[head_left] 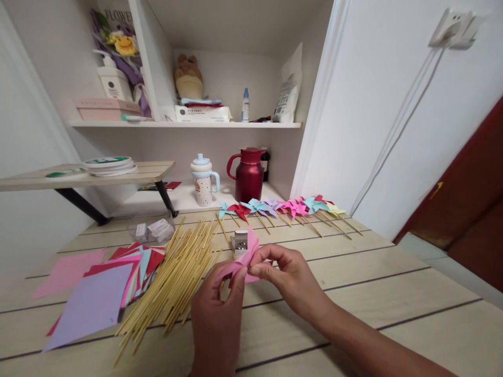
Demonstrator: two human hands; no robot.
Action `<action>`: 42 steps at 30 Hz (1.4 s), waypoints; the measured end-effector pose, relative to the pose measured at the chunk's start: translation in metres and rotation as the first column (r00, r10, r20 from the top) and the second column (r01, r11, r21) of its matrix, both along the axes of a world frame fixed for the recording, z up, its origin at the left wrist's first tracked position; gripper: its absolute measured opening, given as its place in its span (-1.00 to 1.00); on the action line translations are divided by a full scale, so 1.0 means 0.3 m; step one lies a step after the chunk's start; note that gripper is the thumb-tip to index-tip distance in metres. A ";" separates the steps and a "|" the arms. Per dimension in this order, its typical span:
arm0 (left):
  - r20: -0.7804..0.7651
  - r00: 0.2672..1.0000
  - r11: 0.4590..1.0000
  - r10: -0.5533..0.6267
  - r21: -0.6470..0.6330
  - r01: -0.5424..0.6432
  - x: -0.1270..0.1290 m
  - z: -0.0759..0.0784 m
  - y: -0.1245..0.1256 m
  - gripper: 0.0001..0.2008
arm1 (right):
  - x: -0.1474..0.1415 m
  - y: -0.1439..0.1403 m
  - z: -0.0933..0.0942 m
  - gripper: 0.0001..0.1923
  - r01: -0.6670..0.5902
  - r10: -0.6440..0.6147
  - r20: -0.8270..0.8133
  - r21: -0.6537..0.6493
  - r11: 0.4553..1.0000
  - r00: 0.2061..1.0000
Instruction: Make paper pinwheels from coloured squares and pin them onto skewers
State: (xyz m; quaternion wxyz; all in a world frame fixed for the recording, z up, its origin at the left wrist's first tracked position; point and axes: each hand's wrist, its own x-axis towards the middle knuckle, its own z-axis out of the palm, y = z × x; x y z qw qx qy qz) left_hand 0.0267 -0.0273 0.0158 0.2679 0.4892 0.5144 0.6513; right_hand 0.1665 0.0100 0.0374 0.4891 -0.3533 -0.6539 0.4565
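Between my hands is a pink paper pinwheel (252, 244), its corners folded in toward the middle. My left hand (220, 302) is closed on its left side, thumb near the centre. With thumb and forefinger my right hand (286, 273) pinches at the pinwheel's centre; whether a pin is between those fingertips is too small to tell. Just behind the paper stands a small open box (241, 242) of shiny metal pins. A large pile of thin wooden sticks (176, 272) lies to the left of my left hand.
Coloured paper squares (92, 301) lie left of the sticks. Finished pinwheels on sticks (294, 208) line the table's back edge. Behind them stand a dark red jug (249, 175) and a sippy cup (203, 186). A small raised shelf (151, 170) stands at the left.
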 end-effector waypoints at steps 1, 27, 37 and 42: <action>-0.006 1.000 1.000 0.002 0.002 -0.002 -0.001 0.000 0.002 -0.88 | -0.001 0.000 -0.001 -0.92 0.000 0.000 -0.004 -0.003 1.000 1.000; -0.058 0.998 0.997 0.039 0.062 -0.035 -0.002 -0.008 -0.001 -0.88 | -0.041 -0.007 -0.026 -0.73 0.067 -0.088 -0.229 -0.097 0.993 0.970; 0.179 0.984 0.984 0.011 -0.175 0.021 0.013 0.007 0.008 -0.80 | -0.035 0.002 -0.040 -0.60 -0.102 0.051 -0.292 -0.160 0.982 0.955; 0.170 0.984 0.994 -0.043 -0.091 0.059 -0.009 -0.002 0.019 -0.82 | -0.027 0.004 -0.041 -0.14 -0.114 0.039 -0.334 -0.208 0.971 0.942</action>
